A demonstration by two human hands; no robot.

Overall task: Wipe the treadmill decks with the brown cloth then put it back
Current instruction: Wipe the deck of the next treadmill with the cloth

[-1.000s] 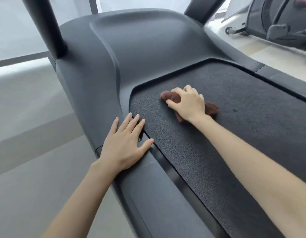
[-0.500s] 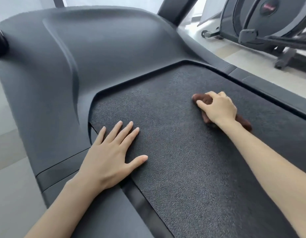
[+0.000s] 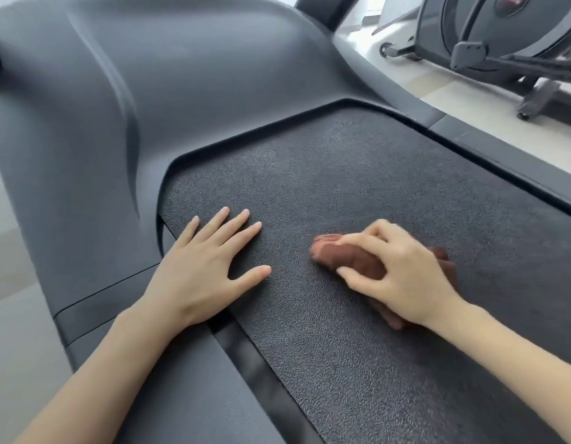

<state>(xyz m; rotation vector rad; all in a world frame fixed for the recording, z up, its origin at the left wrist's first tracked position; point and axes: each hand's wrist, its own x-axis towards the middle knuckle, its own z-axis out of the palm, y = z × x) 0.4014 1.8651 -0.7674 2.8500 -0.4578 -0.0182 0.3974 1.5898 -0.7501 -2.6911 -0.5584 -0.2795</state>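
The treadmill deck (image 3: 357, 174) is a black textured belt framed by grey plastic. A bunched brown cloth (image 3: 345, 257) lies on the belt near its middle, pressed down under my right hand (image 3: 402, 274), whose fingers curl over it. Part of the cloth pokes out left of the fingers and part behind the wrist. My left hand (image 3: 207, 267) rests flat on the belt's left edge, fingers spread, holding nothing, about a hand's width left of the cloth.
The grey motor cover (image 3: 188, 75) rises beyond the belt. A grey side rail (image 3: 502, 155) runs along the right edge and another (image 3: 181, 379) along the left. An exercise machine (image 3: 502, 43) stands on the pale floor at the upper right.
My right hand has dragged the cloth across the belt, first to the right, then back toward me and the left hand. The left hand has slid from the side rail onto the belt.
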